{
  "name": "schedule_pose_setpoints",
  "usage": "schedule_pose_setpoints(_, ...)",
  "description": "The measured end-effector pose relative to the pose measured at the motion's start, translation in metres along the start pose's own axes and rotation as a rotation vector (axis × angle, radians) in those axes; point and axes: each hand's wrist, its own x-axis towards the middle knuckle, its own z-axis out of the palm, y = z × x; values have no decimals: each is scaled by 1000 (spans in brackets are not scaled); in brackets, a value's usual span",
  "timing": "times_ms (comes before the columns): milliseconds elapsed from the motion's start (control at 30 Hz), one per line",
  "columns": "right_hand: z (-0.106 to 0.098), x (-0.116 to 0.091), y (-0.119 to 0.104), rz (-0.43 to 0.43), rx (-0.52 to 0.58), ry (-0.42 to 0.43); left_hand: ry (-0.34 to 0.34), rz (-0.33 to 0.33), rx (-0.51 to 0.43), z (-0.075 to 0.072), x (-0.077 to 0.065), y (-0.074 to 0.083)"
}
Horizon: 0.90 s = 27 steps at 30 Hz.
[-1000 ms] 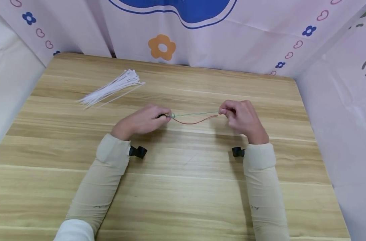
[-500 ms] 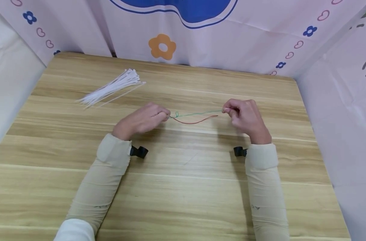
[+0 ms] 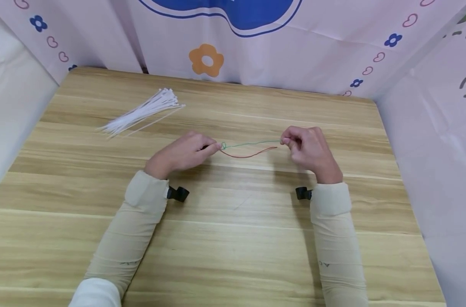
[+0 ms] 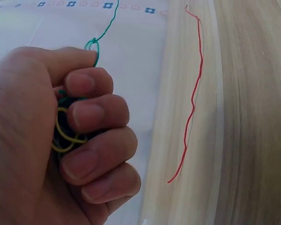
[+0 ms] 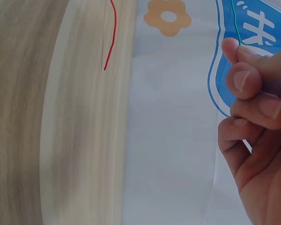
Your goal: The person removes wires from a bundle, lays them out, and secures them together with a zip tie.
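A thin green wire [image 3: 252,143] stretches between the two hands, with a small loop [image 4: 92,45] in it beside the left fingertips. My left hand [image 3: 186,154] curls round a bundle of wires; yellow [image 4: 63,133], green and dark strands show between its fingers in the left wrist view, while the rest is covered. Thumb and forefinger of my right hand [image 3: 311,149] pinch the far end of the green wire [image 5: 235,23]. Below it a short red wire [image 3: 246,157] lies curved on the table, apart from the right hand and untouched by the left fingers in the left wrist view.
White cable ties [image 3: 142,113] lie in a fanned pile at the back left of the wooden table [image 3: 233,256]. Behind the table's rear edge hangs a printed white cloth [image 3: 252,59]. Black camera mounts [image 3: 178,194] stick out at both wrists.
My right hand moved slightly right, then back left. The loop in the green wire stood out from the left fingers half a second ago; those fingers now reach up to it. The red wire stayed put.
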Motion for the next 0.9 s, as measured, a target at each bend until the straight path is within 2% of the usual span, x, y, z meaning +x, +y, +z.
schedule_pose_setpoints(67, -1, 0, 1, 0, -1, 7, -4, 12, 5, -1, 0, -1)
schedule_pose_setpoints(300, -3, -3, 11, -5, 2, 63, -8, -13, 30, -8, -2, -6)
schedule_pose_setpoints(433, -7, -6, 17, 25, 17, 90, -5, 16, 56, -10, -2, -7)
schedule_pose_setpoints(700, -12, -7, 22, 39, 27, 123, 14, 12, -12, -16, -9, -12)
schedule_pose_setpoints(900, -13, -8, 23, 37, 22, 146, 31, 75, 51, -21, -11, -14)
